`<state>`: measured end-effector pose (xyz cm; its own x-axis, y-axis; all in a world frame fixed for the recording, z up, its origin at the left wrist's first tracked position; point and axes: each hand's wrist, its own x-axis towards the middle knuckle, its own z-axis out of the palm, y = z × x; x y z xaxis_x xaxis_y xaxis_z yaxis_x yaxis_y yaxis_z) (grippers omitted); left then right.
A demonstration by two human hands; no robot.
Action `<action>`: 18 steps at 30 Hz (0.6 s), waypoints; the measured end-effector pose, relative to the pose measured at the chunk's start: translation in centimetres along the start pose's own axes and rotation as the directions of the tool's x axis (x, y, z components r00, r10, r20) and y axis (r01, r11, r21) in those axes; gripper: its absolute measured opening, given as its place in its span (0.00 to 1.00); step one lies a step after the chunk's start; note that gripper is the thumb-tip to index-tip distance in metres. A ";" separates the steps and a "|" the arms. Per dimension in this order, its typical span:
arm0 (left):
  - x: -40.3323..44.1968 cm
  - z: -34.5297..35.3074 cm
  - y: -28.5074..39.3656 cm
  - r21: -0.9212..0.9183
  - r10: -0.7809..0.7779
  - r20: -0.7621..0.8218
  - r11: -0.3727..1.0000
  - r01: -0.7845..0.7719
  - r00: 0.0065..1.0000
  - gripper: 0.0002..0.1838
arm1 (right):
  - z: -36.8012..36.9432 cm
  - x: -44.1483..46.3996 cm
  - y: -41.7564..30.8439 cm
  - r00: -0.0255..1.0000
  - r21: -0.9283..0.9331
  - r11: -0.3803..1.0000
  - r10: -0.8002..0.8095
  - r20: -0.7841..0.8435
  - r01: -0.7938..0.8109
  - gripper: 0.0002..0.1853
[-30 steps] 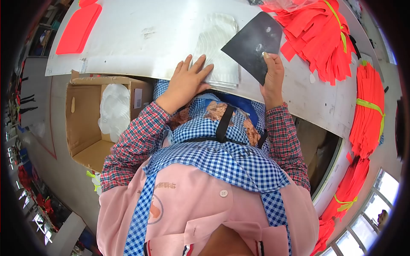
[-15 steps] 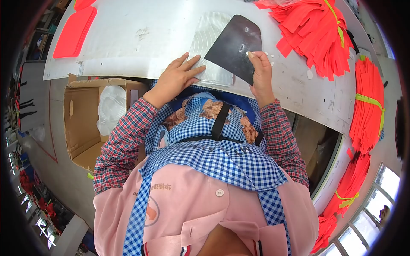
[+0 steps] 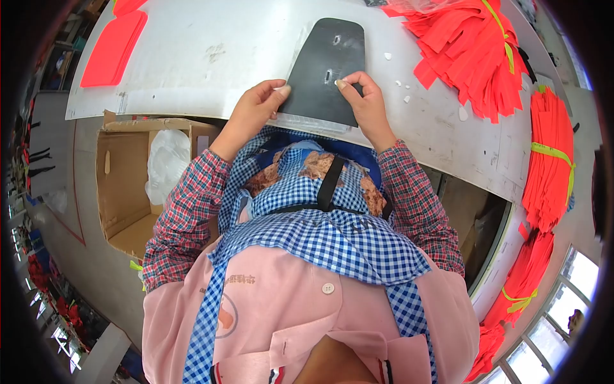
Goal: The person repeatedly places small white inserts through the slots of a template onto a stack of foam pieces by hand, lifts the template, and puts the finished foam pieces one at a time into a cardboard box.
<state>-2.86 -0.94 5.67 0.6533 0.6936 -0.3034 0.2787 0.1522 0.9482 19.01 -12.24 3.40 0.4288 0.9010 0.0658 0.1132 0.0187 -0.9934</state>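
A black tapered sheet (image 3: 323, 70) with two small slots lies over a stack of clear plastic sheets (image 3: 320, 123), whose lower edge shows below it. My left hand (image 3: 259, 109) is closed at the black sheet's left edge, thumb and forefinger pinching there. My right hand (image 3: 368, 105) is on the sheet's right side, with thumb and forefinger together around a small white piece (image 3: 339, 83) near the lower slot.
The white table (image 3: 217, 57) bears small white scraps (image 3: 407, 98), red sheets (image 3: 114, 50) at left and a tied bundle of red strips (image 3: 470, 51) at right. More red bundles (image 3: 551, 160) hang along the right edge. An open cardboard box (image 3: 131, 217) stands below left.
The black sheet has moved left and down from the air onto the clear stack. My left hand has gone from fingers spread on the stack to pinching at the black sheet's edge.
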 end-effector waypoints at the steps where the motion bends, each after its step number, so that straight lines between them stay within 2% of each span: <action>1: 0.2 0.1 -0.6 -0.008 0.002 0.028 1.000 -0.001 1.000 0.17 | 0.2 0.2 0.0 1.000 -0.031 1.000 -0.002 0.000 0.002 0.07; 3: 0.4 0.3 -0.8 0.000 0.006 0.033 1.000 -0.006 0.999 0.16 | 0.4 0.4 0.0 1.000 -0.094 0.996 -0.006 -0.004 0.006 0.08; 6: 0.6 0.4 -1.0 0.043 0.006 -0.017 0.999 -0.005 1.000 0.14 | 0.1 0.4 0.8 0.983 -0.105 0.979 0.171 -0.063 -0.177 0.09; 9: 0.9 0.1 -2.3 0.086 -0.011 -0.044 0.996 0.015 0.999 0.13 | 0.2 -0.1 1.2 0.975 -0.185 0.979 0.050 -0.218 -0.092 0.10; 18: 0.6 0.6 -2.2 0.264 0.001 -0.087 0.964 0.022 0.996 0.16 | -0.4 -0.2 1.7 0.974 -0.247 0.961 0.073 -0.214 -0.127 0.09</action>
<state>-2.70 -1.29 3.36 0.5901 0.7523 -0.2930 0.4686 -0.0236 0.8831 19.44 -12.52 1.72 0.6178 0.7863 0.0113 0.2761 -0.2034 -0.9394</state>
